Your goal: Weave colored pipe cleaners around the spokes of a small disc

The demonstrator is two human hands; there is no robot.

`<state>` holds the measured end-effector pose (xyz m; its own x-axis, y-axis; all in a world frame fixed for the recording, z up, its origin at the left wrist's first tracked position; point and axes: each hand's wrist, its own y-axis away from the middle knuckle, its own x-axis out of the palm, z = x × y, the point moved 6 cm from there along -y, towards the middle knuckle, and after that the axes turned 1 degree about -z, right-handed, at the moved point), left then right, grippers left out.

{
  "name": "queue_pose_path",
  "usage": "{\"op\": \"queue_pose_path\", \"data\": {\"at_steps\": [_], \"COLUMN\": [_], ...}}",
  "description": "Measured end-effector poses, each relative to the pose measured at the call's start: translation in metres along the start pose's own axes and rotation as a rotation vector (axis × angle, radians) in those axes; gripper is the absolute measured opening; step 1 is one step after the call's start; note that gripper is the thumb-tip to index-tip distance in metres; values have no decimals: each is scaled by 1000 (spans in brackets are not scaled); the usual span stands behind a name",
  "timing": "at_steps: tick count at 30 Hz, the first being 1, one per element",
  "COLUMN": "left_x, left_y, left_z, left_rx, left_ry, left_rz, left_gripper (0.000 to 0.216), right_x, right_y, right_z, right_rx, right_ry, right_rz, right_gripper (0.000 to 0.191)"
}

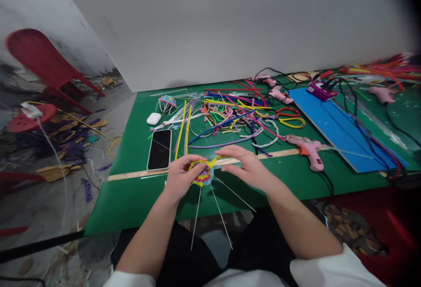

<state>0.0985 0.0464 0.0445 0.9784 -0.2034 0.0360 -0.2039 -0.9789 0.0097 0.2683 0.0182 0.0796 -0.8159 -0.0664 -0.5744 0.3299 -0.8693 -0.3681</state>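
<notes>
My left hand (184,173) pinches a small round woven piece (204,173) with yellow, red, purple and light blue rings. Several thin pale rods stick out from the piece, some pointing down past the table edge. A yellow pipe cleaner (215,159) runs from its upper rim into my right hand (247,167), whose curved fingers hold the strand; the exact contact is partly hidden. Just beyond my hands lies a heap of coloured pipe cleaners (226,118).
On the green table (131,199) are a phone (159,150), a white earbud case (154,118), a pink glue gun (309,150) and scissors (291,118). A blue board (342,133) and purple power strip (321,90) with cords lie right. A red chair (46,59) stands left.
</notes>
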Motion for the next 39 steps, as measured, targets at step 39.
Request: {"op": "queue_pose_path", "data": {"at_steps": [39], "left_x": [5], "left_y": [0], "left_z": [4], "left_rx": [176], "left_ry": [-299], "left_rz": [-180], "left_gripper": [18], "right_x": [37], "right_y": [2], "right_z": [-37], "right_rx": [460], "right_ry": [-651], "right_rz": [-92], "right_gripper": [20]}}
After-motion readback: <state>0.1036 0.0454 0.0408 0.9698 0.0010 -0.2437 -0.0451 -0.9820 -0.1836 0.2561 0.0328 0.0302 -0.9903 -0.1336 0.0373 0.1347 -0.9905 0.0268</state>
